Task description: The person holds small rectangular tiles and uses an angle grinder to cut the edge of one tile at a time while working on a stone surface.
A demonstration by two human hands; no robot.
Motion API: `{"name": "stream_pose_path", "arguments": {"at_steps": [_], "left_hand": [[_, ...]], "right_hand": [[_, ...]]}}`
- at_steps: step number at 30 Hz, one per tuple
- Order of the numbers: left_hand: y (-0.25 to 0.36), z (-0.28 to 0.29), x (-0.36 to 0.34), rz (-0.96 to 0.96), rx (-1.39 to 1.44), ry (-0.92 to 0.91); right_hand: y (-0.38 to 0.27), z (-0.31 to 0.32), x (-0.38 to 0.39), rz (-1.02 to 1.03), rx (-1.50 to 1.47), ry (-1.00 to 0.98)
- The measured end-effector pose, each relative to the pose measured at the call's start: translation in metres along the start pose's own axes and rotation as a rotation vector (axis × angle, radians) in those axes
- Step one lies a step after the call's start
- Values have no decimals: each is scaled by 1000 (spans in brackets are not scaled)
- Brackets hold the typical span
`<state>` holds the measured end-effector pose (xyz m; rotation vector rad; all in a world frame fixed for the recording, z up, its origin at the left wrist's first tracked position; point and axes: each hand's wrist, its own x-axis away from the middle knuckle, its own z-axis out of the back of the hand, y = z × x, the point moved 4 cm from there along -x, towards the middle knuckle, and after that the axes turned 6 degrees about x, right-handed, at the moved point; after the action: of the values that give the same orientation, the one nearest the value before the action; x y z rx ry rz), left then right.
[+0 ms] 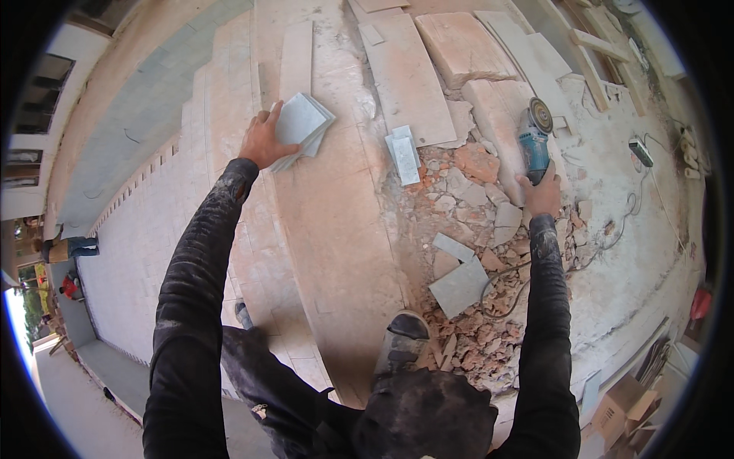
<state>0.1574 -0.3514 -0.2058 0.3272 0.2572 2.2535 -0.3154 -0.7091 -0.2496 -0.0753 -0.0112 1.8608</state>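
Note:
My left hand [264, 139] grips the left side of a small fanned stack of pale grey tiles [307, 126], thumb and fingers spread along its edge. The stack rests on the dusty stone ledge. On the right, my right hand [542, 193] is wrapped around the rear body of a teal angle grinder [534, 145]. Its round disc [540, 115] points away from me, and the tool lies over a stone block [501, 130]. Between my hands, a few narrow grey tile pieces [404, 155] sit at the edge of the rubble.
Broken brick and mortar rubble [489, 336] fills the strip right of my foot, with a loose grey tile [460, 288] on it. A cable [612, 243] crosses the right-hand floor near a power strip [641, 151]. Cardboard boxes [618, 409] stand lower right. People are far left.

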Motion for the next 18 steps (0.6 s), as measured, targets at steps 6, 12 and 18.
{"name": "stream_pose_path", "arguments": {"at_steps": [6,12,18], "left_hand": [[-16,-13,-12,20,81,37],[-114,-26,-6,490,879,-2],[-111,-28,-21,370,954,-69]], "right_hand": [[17,11,9,19,85,199],[-67,54,112,274,-441,206],[-212,7,194,348,-1043,-653]]}}
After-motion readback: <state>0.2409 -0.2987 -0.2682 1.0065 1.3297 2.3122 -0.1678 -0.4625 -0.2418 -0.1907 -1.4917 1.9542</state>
